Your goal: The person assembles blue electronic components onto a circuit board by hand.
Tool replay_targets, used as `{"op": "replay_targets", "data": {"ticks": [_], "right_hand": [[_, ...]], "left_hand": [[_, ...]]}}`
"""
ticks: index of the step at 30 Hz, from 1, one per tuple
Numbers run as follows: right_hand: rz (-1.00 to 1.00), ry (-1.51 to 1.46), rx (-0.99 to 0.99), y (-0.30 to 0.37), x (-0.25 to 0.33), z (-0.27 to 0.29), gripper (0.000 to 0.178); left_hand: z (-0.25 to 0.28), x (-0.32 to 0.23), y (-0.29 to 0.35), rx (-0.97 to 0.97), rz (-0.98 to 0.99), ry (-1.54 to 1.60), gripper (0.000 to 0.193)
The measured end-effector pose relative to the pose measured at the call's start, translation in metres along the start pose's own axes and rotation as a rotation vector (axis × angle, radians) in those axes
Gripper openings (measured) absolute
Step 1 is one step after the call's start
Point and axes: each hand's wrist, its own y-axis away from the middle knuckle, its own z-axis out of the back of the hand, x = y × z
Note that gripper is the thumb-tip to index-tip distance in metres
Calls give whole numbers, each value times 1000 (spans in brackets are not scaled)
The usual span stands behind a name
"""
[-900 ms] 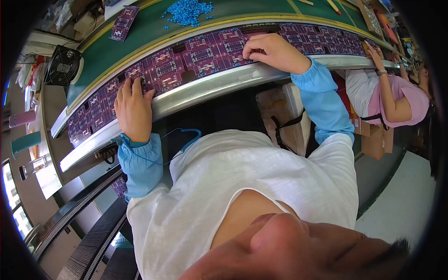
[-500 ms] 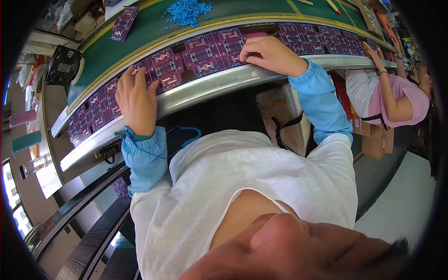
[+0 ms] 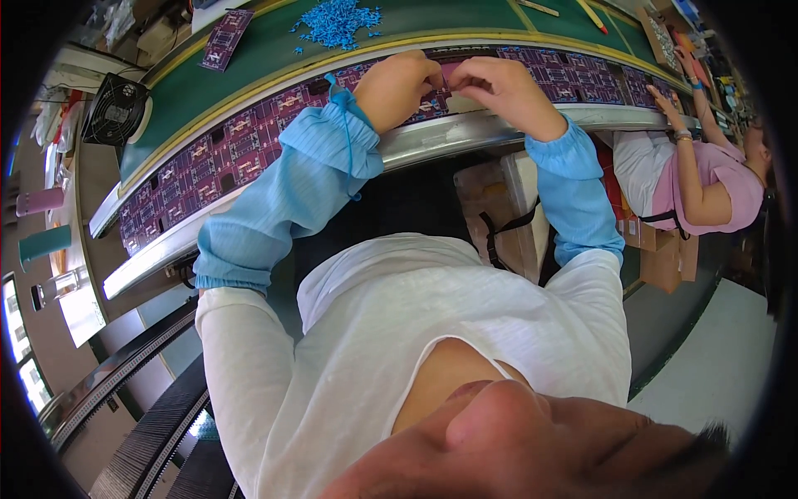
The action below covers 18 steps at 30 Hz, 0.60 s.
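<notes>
My left hand (image 3: 394,91) is over a row of purple circuit boards (image 3: 249,141) with its fingers curled down. Facing it, my right hand (image 3: 504,90) has thumb and forefinger pinched together above the same row. Only a small gap separates the two sets of fingertips. Anything held in either hand is too small or too hidden to make out. Blue sleeves cover both forearms, and a blue cord hangs at my left wrist. Beyond the boards lies a heap of small blue components (image 3: 337,23).
A metal rail (image 3: 416,143) borders the boards on my side. On the green belt (image 3: 274,37) lies a separate purple board (image 3: 226,39), far left. A black fan (image 3: 116,110) stands at the left end. To the right, a co-worker in pink (image 3: 711,187) reaches toward the line.
My left hand has swung right along the boards, from the left part of the row to beside my right hand. My right hand has shifted slightly right, still pinched.
</notes>
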Motion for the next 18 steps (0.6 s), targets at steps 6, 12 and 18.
{"op": "replay_targets", "data": {"ticks": [6, 12, 18], "right_hand": [[33, 77, -105, 5, -8, 3, 19], [2, -48, -109, -10, -1, -8, 20], [-87, -103, -206, -9, 0, -10, 19]], "left_hand": [[-16, -1, 4, -10, -51, -4, 15], [-17, 4, 9, -37, -111, -52, 14], [51, -2, 84, -353, 162, -440, 14]]}}
